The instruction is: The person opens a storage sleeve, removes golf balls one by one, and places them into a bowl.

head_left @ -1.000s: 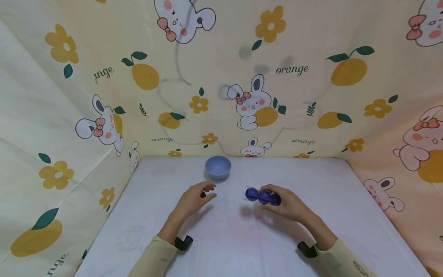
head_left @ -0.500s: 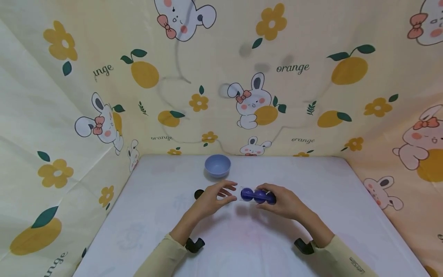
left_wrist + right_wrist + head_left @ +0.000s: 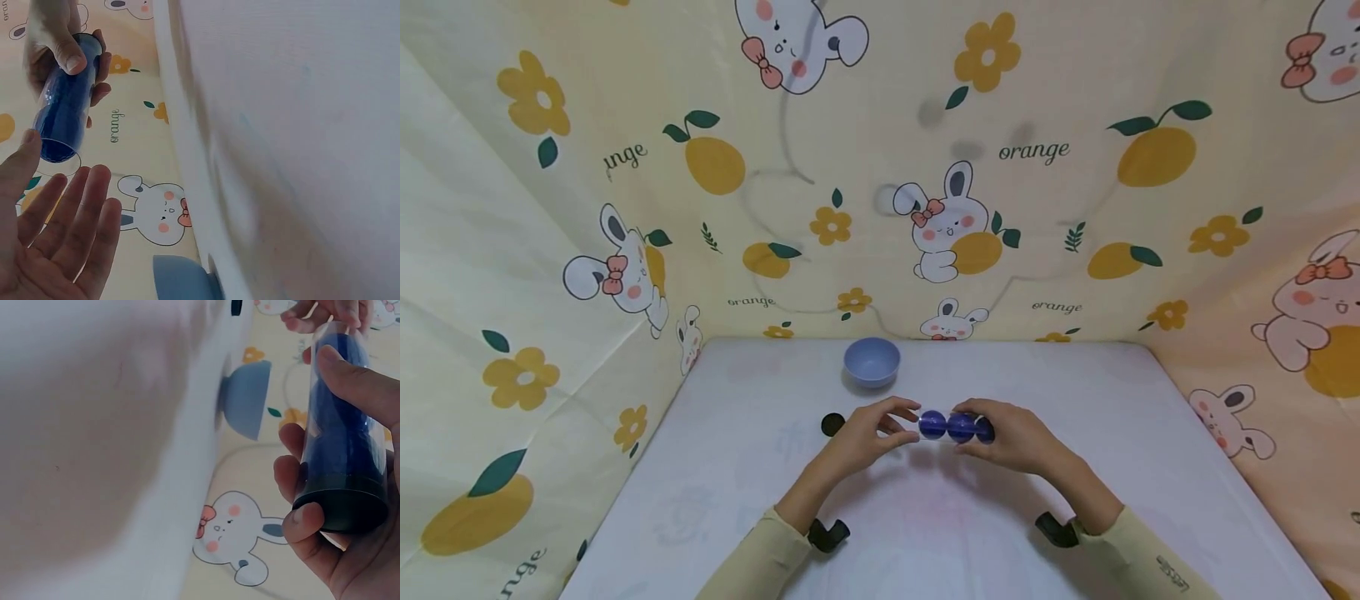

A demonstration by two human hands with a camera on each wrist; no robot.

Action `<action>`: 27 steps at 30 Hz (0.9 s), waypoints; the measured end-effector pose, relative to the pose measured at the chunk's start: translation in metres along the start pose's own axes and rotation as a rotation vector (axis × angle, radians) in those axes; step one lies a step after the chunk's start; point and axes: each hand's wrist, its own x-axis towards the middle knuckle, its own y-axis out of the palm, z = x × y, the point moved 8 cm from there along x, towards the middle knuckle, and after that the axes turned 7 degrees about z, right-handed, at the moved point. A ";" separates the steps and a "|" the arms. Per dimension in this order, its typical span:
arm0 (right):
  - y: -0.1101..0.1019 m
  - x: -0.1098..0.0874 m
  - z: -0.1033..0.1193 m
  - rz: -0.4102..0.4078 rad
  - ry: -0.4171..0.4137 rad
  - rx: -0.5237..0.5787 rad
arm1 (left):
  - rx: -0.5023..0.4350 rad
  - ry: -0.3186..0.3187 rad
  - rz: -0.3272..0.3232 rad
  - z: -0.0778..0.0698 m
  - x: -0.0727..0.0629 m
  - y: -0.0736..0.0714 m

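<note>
My right hand (image 3: 1018, 435) grips a clear tube (image 3: 340, 434) that holds blue balls (image 3: 961, 427) in a row. The tube lies roughly level above the table, with a dark cap (image 3: 350, 509) on its right-hand end. Its other end points at my left hand (image 3: 874, 432), whose fingers are spread and loosely bent. In the left wrist view, the left thumb (image 3: 26, 156) is close beside the tube's rim; whether it touches cannot be told. A black round disc (image 3: 832, 424), like a cap, lies on the table left of the left hand.
A light blue bowl (image 3: 872, 363) stands near the table's back edge, beyond the left hand. The white-covered table (image 3: 737, 467) is enclosed at the back and sides by cloth (image 3: 1052, 225) printed with rabbits and oranges.
My left hand has moved right, up to the tube's end, uncovering the black disc. The right hand has shifted slightly left with the tube, now more level.
</note>
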 end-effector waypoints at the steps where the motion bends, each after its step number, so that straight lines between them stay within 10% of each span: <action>1: 0.000 0.001 0.000 0.002 -0.001 -0.001 | -0.006 0.003 -0.001 0.001 0.000 0.000; 27: 0.000 0.007 -0.005 0.083 0.036 -0.005 | -0.059 -0.055 -0.005 0.023 0.003 0.000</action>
